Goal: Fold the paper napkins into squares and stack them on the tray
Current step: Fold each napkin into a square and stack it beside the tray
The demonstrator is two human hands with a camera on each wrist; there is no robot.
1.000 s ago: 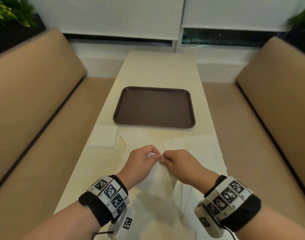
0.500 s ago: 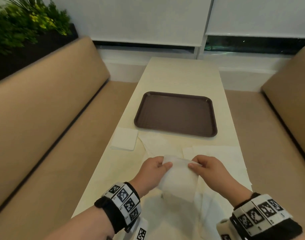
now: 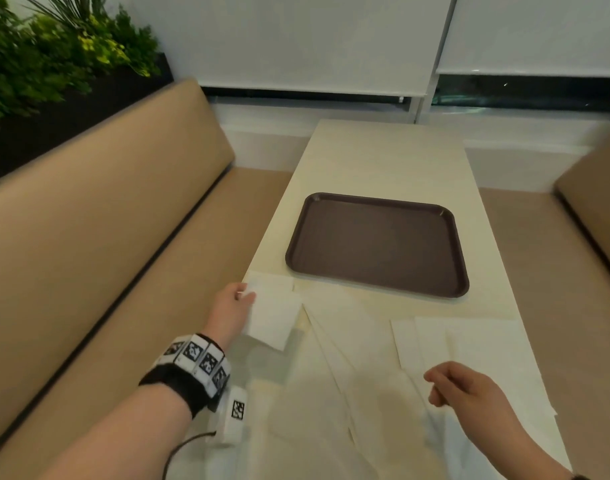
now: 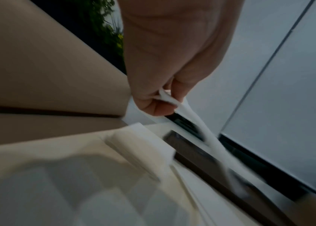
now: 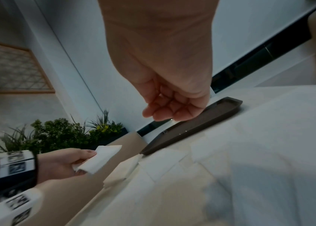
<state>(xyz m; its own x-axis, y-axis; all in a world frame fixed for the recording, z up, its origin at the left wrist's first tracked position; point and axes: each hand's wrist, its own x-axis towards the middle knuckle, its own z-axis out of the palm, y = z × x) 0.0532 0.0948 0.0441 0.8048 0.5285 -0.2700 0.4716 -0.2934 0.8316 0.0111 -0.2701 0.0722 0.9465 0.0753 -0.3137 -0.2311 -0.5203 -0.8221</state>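
Booth table (image 3: 383, 161) between tan benches; brown tray (image 3: 376, 244) at 12 o'clock, bare. Left hand (image 3: 229, 311) at 10 o'clock pinches a folded napkin (image 3: 274, 317) by its edge, lifted over another folded square (image 5: 122, 169) on the table. Right hand (image 3: 470, 393) at 4 o'clock, fingers loosely curled, grasping nothing, above unfolded napkins (image 3: 470, 344). Risk: single-edge pinch lets the fold sag open in transit. No readable writing; wristband (image 3: 196, 362) shows only coded markers

Dim even indoor light; wrist views motion-blurred, edges warped; soft shadows.
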